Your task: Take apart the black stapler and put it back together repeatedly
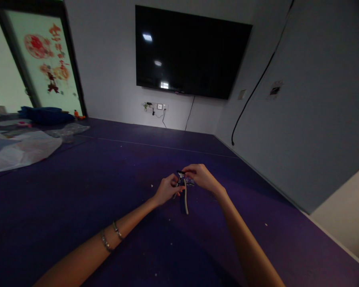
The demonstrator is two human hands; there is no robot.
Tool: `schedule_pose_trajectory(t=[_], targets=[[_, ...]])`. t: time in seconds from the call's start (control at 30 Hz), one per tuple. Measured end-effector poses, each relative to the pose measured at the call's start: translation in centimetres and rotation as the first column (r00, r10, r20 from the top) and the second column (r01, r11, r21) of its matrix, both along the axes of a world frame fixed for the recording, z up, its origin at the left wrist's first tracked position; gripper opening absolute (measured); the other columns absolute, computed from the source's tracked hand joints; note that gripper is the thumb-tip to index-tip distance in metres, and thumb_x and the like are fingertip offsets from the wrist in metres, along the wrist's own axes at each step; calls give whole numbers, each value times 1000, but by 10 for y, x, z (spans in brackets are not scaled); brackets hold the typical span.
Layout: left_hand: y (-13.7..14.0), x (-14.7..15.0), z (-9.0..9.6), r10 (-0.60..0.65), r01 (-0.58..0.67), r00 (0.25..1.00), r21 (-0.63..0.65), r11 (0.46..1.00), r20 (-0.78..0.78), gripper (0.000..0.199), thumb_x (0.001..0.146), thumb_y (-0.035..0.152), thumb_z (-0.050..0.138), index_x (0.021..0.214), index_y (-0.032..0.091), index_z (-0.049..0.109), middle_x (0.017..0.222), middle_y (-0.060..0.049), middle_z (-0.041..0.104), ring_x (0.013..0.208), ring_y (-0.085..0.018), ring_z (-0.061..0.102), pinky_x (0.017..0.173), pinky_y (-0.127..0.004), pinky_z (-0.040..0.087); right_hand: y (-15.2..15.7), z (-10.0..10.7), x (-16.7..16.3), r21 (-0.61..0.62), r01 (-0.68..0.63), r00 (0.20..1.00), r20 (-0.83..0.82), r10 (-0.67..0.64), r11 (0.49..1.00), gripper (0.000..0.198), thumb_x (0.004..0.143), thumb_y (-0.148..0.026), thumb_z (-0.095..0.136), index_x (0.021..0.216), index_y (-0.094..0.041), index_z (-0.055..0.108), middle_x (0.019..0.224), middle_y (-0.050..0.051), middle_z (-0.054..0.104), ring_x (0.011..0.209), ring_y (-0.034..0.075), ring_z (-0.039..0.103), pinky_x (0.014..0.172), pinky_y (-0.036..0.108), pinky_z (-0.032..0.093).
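In the head view, my left hand [166,189] is closed around a small plier-like tool [186,201] with a silver head and pale, curved handles. One handle hangs down past my fingers, and part of the other is hidden by the hand. My right hand [202,176] is closed, its fingertips pinched at the tool's head beside a small dark piece [180,172]. Whether the right fingers grip that piece or the tool itself is too small to tell. Just under the right hand lies a small patterned item [190,181], partly covered.
The purple surface [107,191] carries several tiny pale scraps. Clear and white plastic sheets [32,149] and a blue cloth-like bundle [46,114] lie at the left. A black cable [254,89] hangs down the right wall. A television [188,54] is mounted ahead.
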State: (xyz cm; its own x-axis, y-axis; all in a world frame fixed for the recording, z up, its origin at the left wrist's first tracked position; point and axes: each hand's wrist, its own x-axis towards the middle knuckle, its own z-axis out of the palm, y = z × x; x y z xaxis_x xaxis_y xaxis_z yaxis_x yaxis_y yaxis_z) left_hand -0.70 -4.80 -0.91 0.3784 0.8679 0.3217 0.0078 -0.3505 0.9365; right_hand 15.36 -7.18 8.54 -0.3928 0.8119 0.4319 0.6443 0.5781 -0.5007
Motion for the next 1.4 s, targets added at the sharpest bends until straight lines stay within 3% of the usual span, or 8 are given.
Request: schedule_pose_trajectory(t=[0.27,0.63,0.9,1.03,1.23,1.4], targets=[[-5,4,6,1,3,998,-85,996,55,38,60,34,74,71,17,42,54,2,62,43,-12,59,41,-20,44,-2,1,-2,-29,-12,1000,4,12,1000,28,73,-7,47,87,-16,69,80,3,68,70,13,59,65,23,43],[2,5,-3,27,-26,999,-56,998,26,41,61,36,73,73,18,38,52,2,61,40,-13,58,38,-18,39,-4,4,-3,-9,-6,999,51,6,1000,30,71,-4,45,83,-16,69,75,2,67,65,12,56,61,21,40],[2,1,4,64,-62,993,-26,998,94,38,63,38,71,68,19,39,53,3,61,44,-13,60,40,-19,39,-2,2,1,-24,47,994,-99,-49,999,25,77,-19,51,96,-18,68,90,6,69,79,16,61,72,25,45],[7,-5,18,131,-128,986,-43,991,103,30,65,38,69,68,16,49,55,1,62,55,-17,64,49,-22,45,0,0,5,-41,127,974,-182,-133,991,31,80,-30,52,105,-15,64,87,7,69,72,14,61,65,24,46],[15,-15,42,141,-131,973,-67,989,182,29,74,40,60,83,13,64,90,-10,69,81,-22,65,67,-29,49,3,-6,5,-125,222,956,-166,-241,967,30,81,-36,47,84,-14,68,71,5,66,56,12,57,49,20,42],[16,-18,50,94,-84,985,-73,994,142,34,76,40,57,92,13,67,97,-11,68,95,-23,61,77,-32,48,4,-17,-9,-228,72,990,-103,-98,971,32,80,-38,48,90,-15,68,71,3,64,52,10,51,45,20,37]])
